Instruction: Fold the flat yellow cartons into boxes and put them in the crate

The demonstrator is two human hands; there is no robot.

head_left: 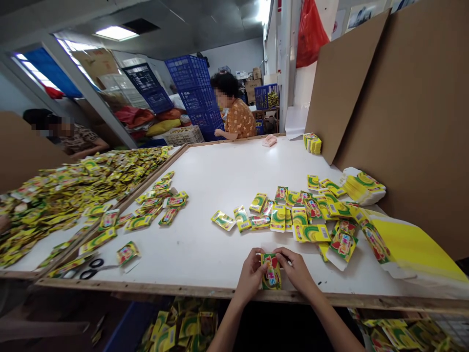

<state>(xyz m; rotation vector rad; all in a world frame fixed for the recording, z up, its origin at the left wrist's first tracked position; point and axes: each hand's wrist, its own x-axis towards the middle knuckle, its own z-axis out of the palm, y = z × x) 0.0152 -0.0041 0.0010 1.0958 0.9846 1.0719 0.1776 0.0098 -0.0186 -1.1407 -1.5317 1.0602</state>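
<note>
A small yellow, green and red printed carton stands between my two hands at the table's front edge. My left hand is closed on its left side, the thumb lying on the printed front. At the carton's upper right, the fingers of my right hand pinch the top. Whether the top flap is tucked in cannot be seen, as fingers cover it. Just beyond my hands lies a loose group of similar cartons, some flat and some with white flaps showing.
Black-handled scissors and several packets lie on the left. Past a wooden divider is a large packet heap. Stacked flat cartons and a cardboard sheet are at right. One person sits opposite, another at left.
</note>
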